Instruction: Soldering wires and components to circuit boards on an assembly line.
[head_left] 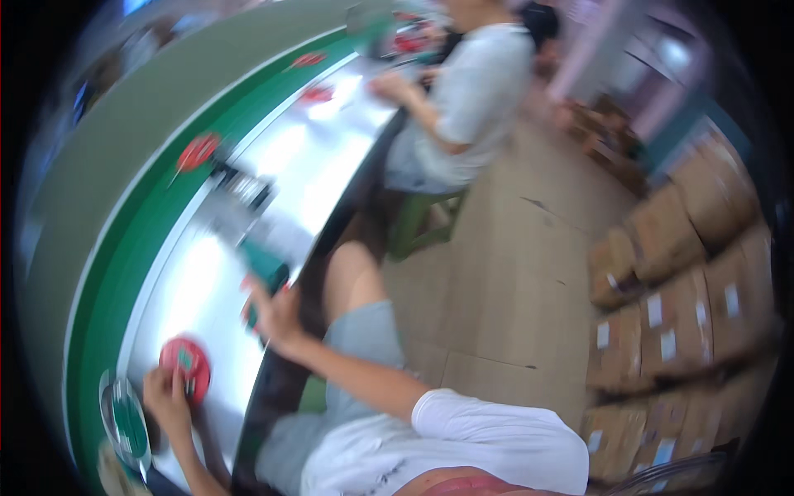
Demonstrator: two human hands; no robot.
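Note:
My left hand (168, 397) is at the near end of the white worktable (153, 318), its fingers closed on the edge of a round red disc-shaped piece (198, 382) with a green patch in its middle. Farther along the table's right edge, my right hand (281, 318) is wrapped round the handle of a green power tool (266, 263) with red parts. Motion blur hides the tool's exact kind. Its front points away from me over the tabletop.
A green strip (99, 289) runs along the table's left side, with a red piece (198, 152) on it. A clear-rimmed oval object (106, 405) stands beside my left hand. Ahead, a co-worker (488, 83) sits on a green stool (422, 223). Cardboard boxes (674, 331) are stacked at right.

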